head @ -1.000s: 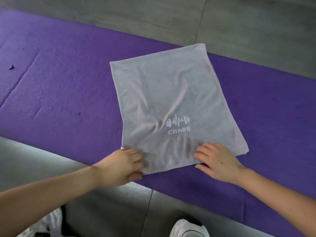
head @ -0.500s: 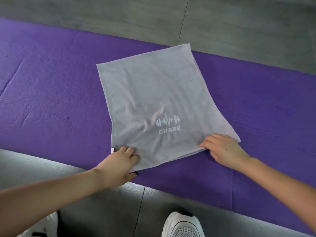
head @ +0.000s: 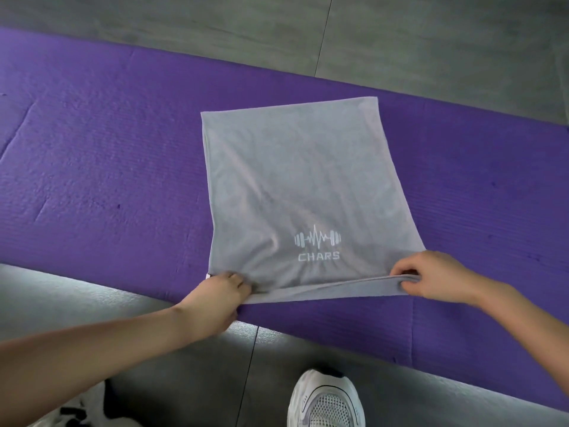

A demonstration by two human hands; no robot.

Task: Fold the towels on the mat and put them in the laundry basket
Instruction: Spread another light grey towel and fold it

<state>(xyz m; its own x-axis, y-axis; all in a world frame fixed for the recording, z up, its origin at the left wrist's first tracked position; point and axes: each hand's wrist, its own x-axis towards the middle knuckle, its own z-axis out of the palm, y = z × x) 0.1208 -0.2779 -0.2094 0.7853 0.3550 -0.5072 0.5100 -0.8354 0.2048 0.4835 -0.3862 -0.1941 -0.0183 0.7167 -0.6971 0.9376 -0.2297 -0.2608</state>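
A grey towel [head: 295,186] with a white barbell logo and the word CHARS lies folded on the purple mat [head: 101,167]. My left hand [head: 215,297] pinches the towel's near left corner. At the near right corner, my right hand [head: 431,275] grips the cloth. The near edge is lifted a little off the mat between the two hands, showing its layers. No laundry basket is in view.
Grey floor tiles [head: 431,41] lie beyond the mat and in front of it. A white mesh shoe [head: 326,402] stands on the floor below the towel, and part of another shoe [head: 77,411] shows at the bottom left.
Both hands went from pressing flat on the towel's near edge to pinching its two near corners, and the near edge has risen off the mat.
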